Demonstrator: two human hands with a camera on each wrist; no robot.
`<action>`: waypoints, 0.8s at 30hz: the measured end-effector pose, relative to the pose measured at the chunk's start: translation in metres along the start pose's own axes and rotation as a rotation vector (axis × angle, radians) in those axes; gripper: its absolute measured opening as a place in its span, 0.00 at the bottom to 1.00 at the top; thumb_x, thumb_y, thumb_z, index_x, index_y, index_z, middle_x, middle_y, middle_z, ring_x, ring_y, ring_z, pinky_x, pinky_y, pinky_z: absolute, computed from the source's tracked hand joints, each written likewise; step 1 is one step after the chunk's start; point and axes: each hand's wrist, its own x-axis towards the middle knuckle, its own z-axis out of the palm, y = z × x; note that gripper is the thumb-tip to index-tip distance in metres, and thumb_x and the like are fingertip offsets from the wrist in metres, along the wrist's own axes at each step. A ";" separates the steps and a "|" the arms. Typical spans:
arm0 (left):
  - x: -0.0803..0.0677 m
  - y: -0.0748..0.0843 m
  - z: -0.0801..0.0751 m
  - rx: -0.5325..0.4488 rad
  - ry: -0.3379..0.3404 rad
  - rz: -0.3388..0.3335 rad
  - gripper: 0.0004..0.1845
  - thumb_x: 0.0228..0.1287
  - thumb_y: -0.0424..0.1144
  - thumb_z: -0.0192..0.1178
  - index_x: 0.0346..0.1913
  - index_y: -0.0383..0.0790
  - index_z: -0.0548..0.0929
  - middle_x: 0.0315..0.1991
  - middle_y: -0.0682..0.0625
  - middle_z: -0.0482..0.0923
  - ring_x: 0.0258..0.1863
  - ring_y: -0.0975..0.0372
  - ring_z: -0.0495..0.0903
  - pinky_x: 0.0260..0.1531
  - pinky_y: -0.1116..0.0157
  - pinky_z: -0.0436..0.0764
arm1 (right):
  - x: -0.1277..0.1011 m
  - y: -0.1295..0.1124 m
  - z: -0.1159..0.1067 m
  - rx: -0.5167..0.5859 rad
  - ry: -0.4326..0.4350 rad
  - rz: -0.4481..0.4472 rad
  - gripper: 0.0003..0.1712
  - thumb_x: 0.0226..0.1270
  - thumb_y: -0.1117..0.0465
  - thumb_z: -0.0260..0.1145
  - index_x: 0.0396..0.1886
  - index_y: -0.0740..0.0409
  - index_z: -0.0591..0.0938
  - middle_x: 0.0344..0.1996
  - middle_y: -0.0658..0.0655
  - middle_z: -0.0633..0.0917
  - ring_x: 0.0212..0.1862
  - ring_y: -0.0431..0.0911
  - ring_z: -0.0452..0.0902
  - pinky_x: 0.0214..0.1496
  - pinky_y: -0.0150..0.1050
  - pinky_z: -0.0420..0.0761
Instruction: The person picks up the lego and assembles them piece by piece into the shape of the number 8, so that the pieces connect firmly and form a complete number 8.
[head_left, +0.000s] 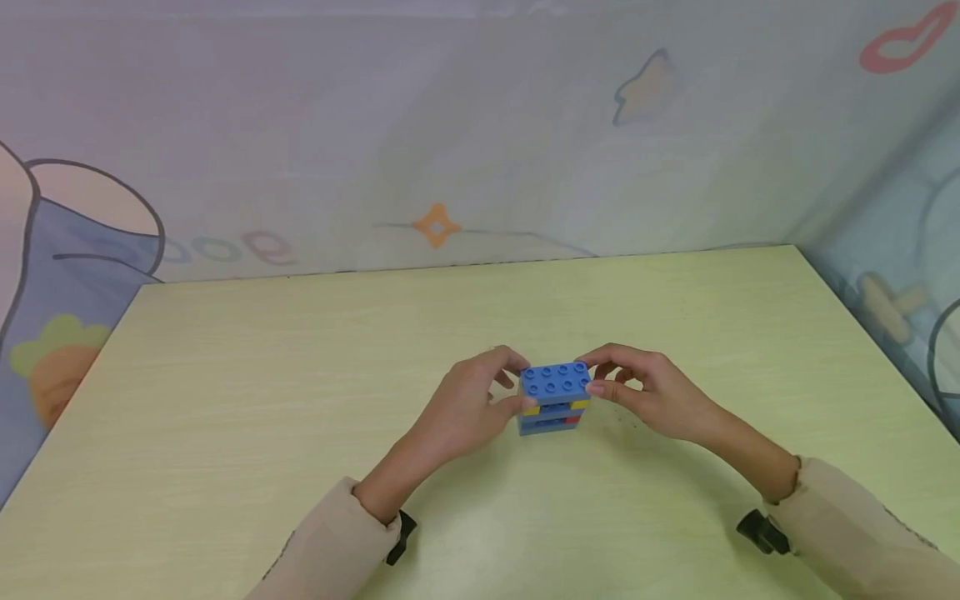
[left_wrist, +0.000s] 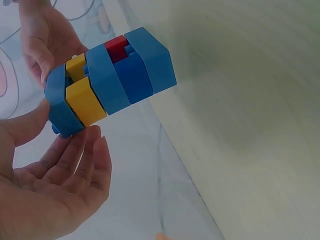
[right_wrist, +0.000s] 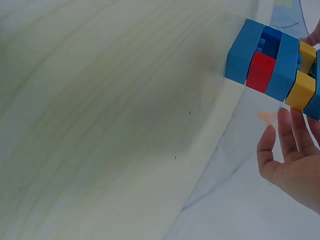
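Note:
A small tower of studded toy building bricks (head_left: pixel 555 381) stands on the table, with a long blue brick on top. My left hand (head_left: pixel 472 408) pinches the left end of that top brick between thumb and fingers. At the opposite end, my right hand (head_left: pixel 660 396) grips it the same way, thumb in front. Under the top brick are yellow bricks (left_wrist: pixel 86 101), then another long blue brick (left_wrist: pixel 107 80). Lower down sit a red brick (right_wrist: pixel 261 72) and a smaller dark blue brick (left_wrist: pixel 133 77), above the blue bottom brick (right_wrist: pixel 244 52). Gaps show between the paired bricks.
The pale wooden table (head_left: pixel 262 417) ends at the back against a printed cloth backdrop (head_left: pixel 337 125). A few small dark marks (right_wrist: pixel 190 114) show on the tabletop near the tower. Black straps (head_left: pixel 763 532) hang under both sleeves.

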 end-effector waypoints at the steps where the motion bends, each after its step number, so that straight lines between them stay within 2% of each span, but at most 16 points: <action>1: 0.000 0.000 0.000 0.003 0.004 -0.002 0.15 0.58 0.36 0.62 0.48 0.36 0.76 0.45 0.48 0.77 0.43 0.56 0.76 0.39 0.63 0.76 | 0.000 0.000 0.000 -0.002 -0.001 -0.004 0.14 0.61 0.70 0.61 0.47 0.62 0.78 0.36 0.50 0.80 0.39 0.43 0.74 0.38 0.36 0.76; 8: 0.000 -0.001 0.001 0.006 0.020 -0.017 0.15 0.57 0.36 0.63 0.48 0.37 0.77 0.44 0.48 0.78 0.44 0.55 0.77 0.39 0.62 0.76 | 0.001 0.000 -0.002 -0.025 -0.007 -0.051 0.14 0.60 0.71 0.61 0.47 0.62 0.78 0.35 0.49 0.80 0.38 0.43 0.74 0.37 0.37 0.76; 17: -0.002 -0.004 0.004 -0.017 0.030 -0.002 0.16 0.58 0.36 0.63 0.49 0.37 0.77 0.46 0.48 0.78 0.43 0.56 0.77 0.39 0.63 0.76 | 0.001 -0.001 -0.001 -0.024 -0.007 -0.019 0.14 0.61 0.70 0.61 0.47 0.63 0.78 0.36 0.50 0.80 0.39 0.43 0.74 0.39 0.37 0.76; 24: -0.002 -0.003 0.004 -0.025 0.039 0.005 0.17 0.58 0.36 0.63 0.50 0.37 0.77 0.47 0.48 0.78 0.43 0.57 0.77 0.39 0.62 0.76 | 0.001 -0.001 0.000 -0.024 0.007 -0.048 0.14 0.60 0.71 0.61 0.47 0.63 0.78 0.36 0.50 0.80 0.38 0.42 0.73 0.38 0.36 0.76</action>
